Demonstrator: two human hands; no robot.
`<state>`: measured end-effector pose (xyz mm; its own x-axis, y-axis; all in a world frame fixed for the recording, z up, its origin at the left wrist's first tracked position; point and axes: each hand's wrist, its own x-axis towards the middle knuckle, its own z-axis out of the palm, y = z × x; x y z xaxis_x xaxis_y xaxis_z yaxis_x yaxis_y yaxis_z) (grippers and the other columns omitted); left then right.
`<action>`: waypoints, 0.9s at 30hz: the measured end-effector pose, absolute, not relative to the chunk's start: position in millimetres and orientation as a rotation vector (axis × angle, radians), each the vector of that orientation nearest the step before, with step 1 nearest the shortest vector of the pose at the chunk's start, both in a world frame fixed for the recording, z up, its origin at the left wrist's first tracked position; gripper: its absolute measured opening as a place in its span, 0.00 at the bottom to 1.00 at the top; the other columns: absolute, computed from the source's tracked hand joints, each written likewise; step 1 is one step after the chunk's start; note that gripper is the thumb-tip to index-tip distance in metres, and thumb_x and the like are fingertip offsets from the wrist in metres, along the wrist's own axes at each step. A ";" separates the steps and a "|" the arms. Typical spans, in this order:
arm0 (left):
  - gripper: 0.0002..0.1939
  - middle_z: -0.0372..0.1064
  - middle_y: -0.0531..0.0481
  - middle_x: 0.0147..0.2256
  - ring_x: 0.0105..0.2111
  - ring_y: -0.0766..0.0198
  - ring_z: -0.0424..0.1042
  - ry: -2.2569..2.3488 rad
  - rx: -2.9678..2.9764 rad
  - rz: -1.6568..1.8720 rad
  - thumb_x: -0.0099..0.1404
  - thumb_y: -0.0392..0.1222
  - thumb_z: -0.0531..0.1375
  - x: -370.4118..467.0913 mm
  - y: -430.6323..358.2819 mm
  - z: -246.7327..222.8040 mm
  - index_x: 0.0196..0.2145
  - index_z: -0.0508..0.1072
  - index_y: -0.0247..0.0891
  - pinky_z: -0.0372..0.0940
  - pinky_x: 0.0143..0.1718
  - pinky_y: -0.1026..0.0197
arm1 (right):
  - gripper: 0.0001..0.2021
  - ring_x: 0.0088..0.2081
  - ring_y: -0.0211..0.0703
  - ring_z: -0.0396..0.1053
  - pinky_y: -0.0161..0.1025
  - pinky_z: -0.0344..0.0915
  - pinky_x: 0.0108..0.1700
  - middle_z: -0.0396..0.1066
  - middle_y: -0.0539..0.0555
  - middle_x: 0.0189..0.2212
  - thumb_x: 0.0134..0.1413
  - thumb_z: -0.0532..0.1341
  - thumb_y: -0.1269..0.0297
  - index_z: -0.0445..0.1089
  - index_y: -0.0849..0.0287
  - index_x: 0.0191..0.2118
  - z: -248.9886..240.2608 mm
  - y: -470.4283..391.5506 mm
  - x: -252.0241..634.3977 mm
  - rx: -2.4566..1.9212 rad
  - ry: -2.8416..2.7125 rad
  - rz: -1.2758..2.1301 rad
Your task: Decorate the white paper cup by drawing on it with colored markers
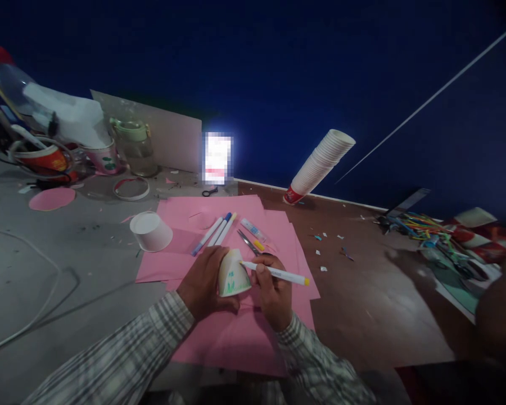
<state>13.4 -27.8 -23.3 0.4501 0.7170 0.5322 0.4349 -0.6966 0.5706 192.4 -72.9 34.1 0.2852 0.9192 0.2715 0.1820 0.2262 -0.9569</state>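
My left hand (206, 278) grips a white paper cup (235, 275) from its left side, above the pink paper sheets (240, 343). Green grass strokes and a small green plant are drawn on the cup's wall. In my right hand (274, 289) is a yellow felt-tip marker (280, 274), its tip at the cup's upper right side. Just beyond the hands lie several capped markers (214, 232), scissors (248, 242), a yellow marker cap (258, 246) and a glue tube (253, 229). The scissors' handles are hidden behind my right hand.
Left of the sheets, a white cup (152, 232) stands upside down. A tall stack of paper cups (320, 166) leans at the blue wall. A glass jar (135, 149) and a pen cup (42, 157) stand back left. Coloured sticks (419, 228) and a person's arm (500, 304) are at right.
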 end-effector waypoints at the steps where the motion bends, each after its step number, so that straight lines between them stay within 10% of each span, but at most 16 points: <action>1: 0.66 0.70 0.31 0.56 0.55 0.35 0.73 0.972 2.358 1.131 0.42 0.73 0.76 13.9 -28.0 -23.5 0.68 0.58 0.35 0.71 0.58 0.32 | 0.17 0.21 0.38 0.60 0.35 0.61 0.23 0.62 0.45 0.21 0.68 0.60 0.46 0.73 0.56 0.38 33.9 -73.1 192.2 -1.248 -1.184 0.724; 27: 0.68 0.71 0.31 0.55 0.53 0.36 0.74 1.000 2.329 1.214 0.38 0.72 0.78 17.9 -29.0 -27.4 0.67 0.59 0.35 0.72 0.57 0.32 | 0.14 0.23 0.39 0.62 0.35 0.63 0.26 0.65 0.47 0.23 0.67 0.60 0.52 0.75 0.56 0.37 30.8 -73.7 192.1 -1.285 -1.214 0.693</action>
